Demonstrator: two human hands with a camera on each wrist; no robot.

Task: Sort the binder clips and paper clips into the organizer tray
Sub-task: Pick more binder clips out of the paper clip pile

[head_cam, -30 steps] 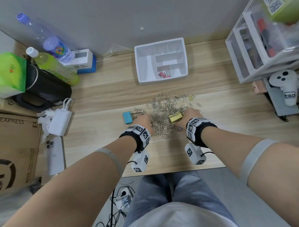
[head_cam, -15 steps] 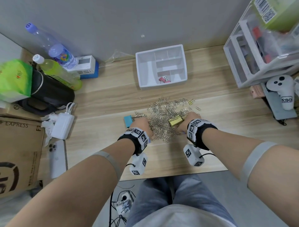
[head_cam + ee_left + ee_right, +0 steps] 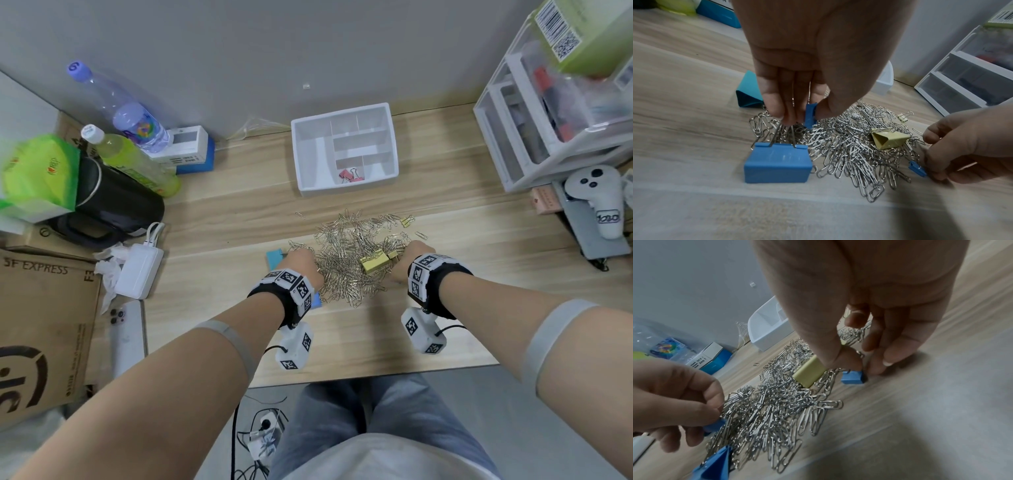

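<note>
Wooden desk (image 3: 219, 236), paper clips (image 3: 352, 260) heaped mid-frame. Left hand (image 3: 818, 56) pinches large blue binder clip (image 3: 777, 164) handles; right hand (image 3: 869, 305) pinches small blue binder clip (image 3: 852, 377). Organizer tray (image 3: 310, 150) above.

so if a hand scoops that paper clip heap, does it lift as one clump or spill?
Probably part clump, part spill: the paper clip heap is loose, thin wire, visibly interlocked, so strands may trail. Smooth metal on the wooden desk likely slides. The yellow binder clip resting on it could tumble off.

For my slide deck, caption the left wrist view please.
Left hand holds a large blue binder clip by its handles beside a paper clip pile.
</note>
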